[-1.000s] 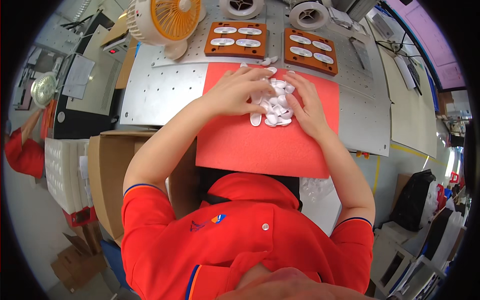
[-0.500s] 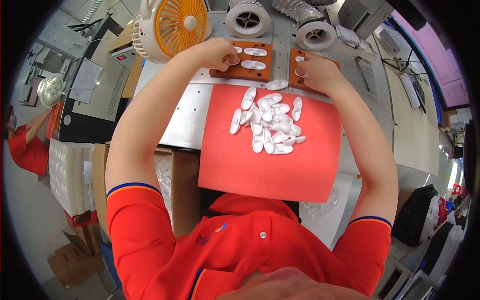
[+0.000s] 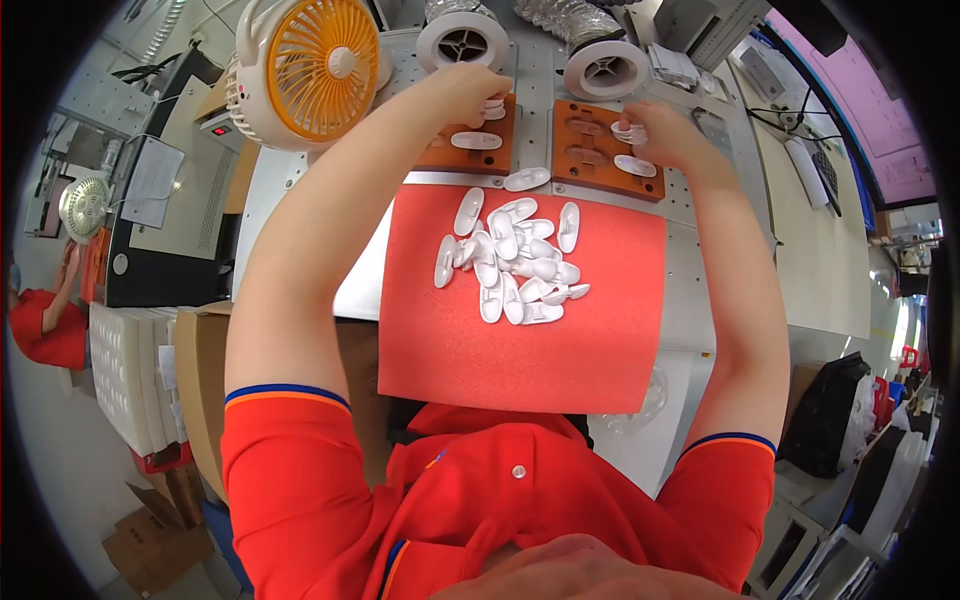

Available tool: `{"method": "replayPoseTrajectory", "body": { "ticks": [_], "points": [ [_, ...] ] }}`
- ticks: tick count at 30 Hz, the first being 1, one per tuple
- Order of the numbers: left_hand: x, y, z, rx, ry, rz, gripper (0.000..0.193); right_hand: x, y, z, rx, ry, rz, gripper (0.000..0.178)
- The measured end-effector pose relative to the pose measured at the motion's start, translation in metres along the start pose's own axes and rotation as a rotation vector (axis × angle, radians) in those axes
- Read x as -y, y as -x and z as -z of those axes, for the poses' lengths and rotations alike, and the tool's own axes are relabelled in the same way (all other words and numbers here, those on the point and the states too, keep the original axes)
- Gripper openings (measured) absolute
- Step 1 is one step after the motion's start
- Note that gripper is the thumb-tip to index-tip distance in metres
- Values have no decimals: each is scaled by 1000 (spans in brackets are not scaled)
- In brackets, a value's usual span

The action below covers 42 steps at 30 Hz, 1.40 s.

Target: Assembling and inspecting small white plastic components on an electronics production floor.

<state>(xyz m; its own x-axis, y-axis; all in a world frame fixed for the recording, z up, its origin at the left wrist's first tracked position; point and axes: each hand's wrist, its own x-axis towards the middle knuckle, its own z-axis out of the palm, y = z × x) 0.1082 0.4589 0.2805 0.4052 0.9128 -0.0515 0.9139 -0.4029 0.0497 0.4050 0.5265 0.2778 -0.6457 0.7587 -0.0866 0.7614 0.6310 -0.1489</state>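
My left hand [image 3: 468, 92] is over the far right corner of the left orange-brown block [image 3: 507, 150]. Its fingers are closed on a white oval plastic piece [image 3: 494, 111]. Another white oval piece [image 3: 476, 140] lies on that block, whose left part my forearm hides. At the right end of the right orange-brown block [image 3: 583, 172], my right hand [image 3: 655, 130] pinches a white oval piece [image 3: 627, 132]. Just nearer, one more white piece [image 3: 635, 166] sits on the block. Bare recesses show on the block's left part.
A pile of white oval pieces [image 3: 503, 235] lies on a red mat [image 3: 480, 365] close to me. A single piece [image 3: 527, 179] rests between mat and blocks. Behind stand an orange-and-white fan [image 3: 340, 65] and two round duct mouths [image 3: 462, 42]. Another person [image 3: 50, 325] works far left.
My left hand has moved to the right over the left block. My right hand has gone from the right block's left side to its right end, uncovering recesses. The view has shifted slightly.
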Motion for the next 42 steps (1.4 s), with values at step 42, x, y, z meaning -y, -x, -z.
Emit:
{"method": "replayPoseTrajectory", "body": {
  "ticks": [42],
  "points": [
    [-266, 120, 1, 202, 781, -610, 61, -17, 420, -330, -1156, -2970, -1081, 41]
  ]
}}
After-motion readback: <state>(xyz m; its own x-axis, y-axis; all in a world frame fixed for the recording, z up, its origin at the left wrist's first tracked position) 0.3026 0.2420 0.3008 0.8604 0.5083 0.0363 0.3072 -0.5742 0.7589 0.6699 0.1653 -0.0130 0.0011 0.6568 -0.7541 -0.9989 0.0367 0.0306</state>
